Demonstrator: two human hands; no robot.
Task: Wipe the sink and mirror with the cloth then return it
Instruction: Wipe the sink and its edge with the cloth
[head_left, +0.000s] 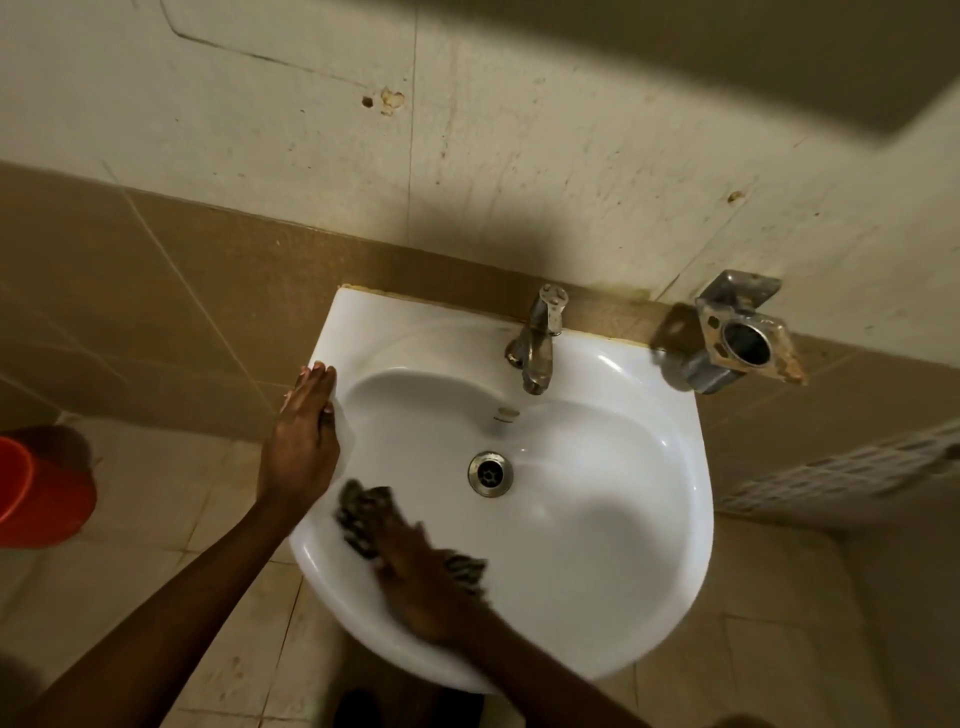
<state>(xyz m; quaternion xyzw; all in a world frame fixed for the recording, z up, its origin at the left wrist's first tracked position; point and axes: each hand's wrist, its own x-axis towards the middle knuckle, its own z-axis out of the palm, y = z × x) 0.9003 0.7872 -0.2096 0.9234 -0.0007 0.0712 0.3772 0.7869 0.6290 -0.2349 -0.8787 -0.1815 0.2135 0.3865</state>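
A white wall-mounted sink (613, 499) fills the middle of the head view, with a metal drain (490, 473) in its bowl and a worn metal tap (537, 340) at the back. My right hand (415, 577) presses a dark patterned cloth (358, 512) against the front left inside of the bowl; both are motion-blurred. My left hand (304, 431) lies flat on the sink's left rim, fingers together and pointing away from me. The mirror does not show, apart from a dark blurred edge at the top right.
A rusty metal holder (737, 338) is fixed to the wall right of the sink. A red bucket (36, 488) stands on the tiled floor at far left. Cream and brown wall tiles rise behind the sink. A low tiled ledge (841, 478) runs at right.
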